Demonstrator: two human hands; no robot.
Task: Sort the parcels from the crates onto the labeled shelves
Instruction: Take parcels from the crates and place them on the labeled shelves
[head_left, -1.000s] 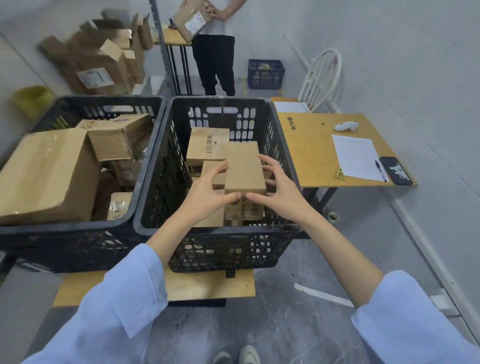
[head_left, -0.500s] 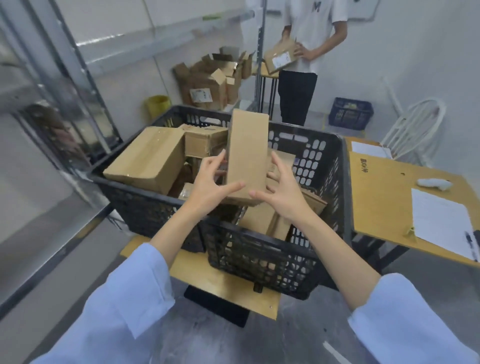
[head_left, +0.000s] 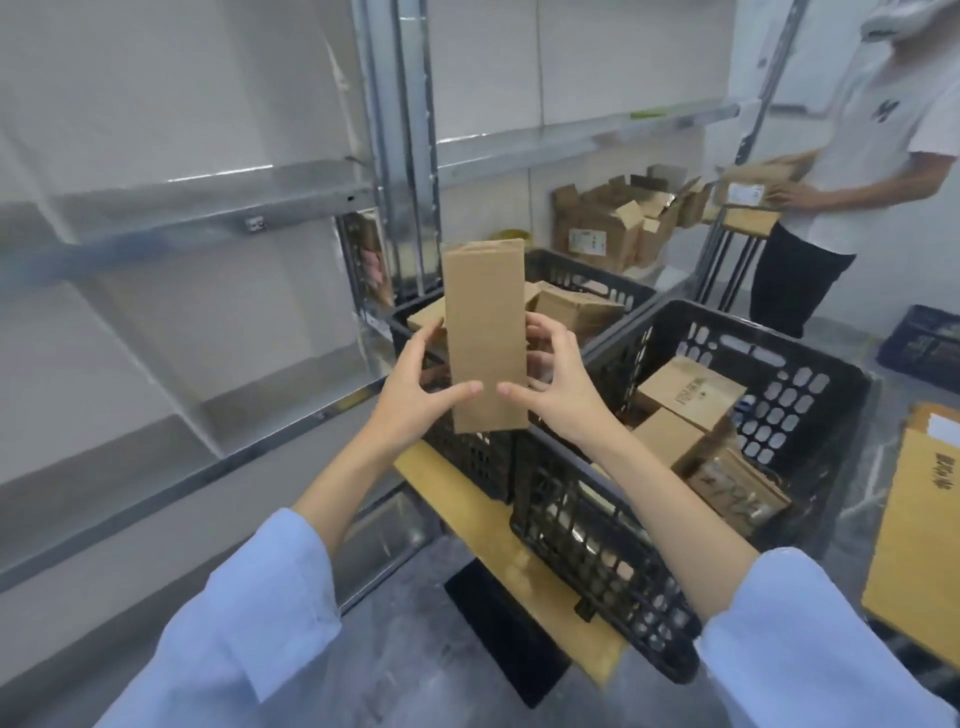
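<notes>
A tall, narrow brown cardboard parcel (head_left: 485, 332) stands upright in the air in front of me, its plain face toward me. My left hand (head_left: 415, 387) grips its lower left edge and my right hand (head_left: 553, 382) grips its lower right edge, thumbs on the front. Below and to the right sit two black plastic crates: the near crate (head_left: 613, 561) holds several small cardboard parcels (head_left: 688, 395), the far crate (head_left: 592, 273) holds more boxes. Grey metal shelves (head_left: 171, 208) fill the left side.
The crates rest on a low wooden platform (head_left: 467, 499). A person in a white shirt (head_left: 852, 171) stands at the back right holding a box. Opened cartons (head_left: 608, 228) are piled by the wall. A wooden table (head_left: 919, 535) lies at the right edge.
Both hands have lifted the parcel out of the near crate and stood it upright. My view has swung left toward the metal shelves, so the crates now lie to the right.
</notes>
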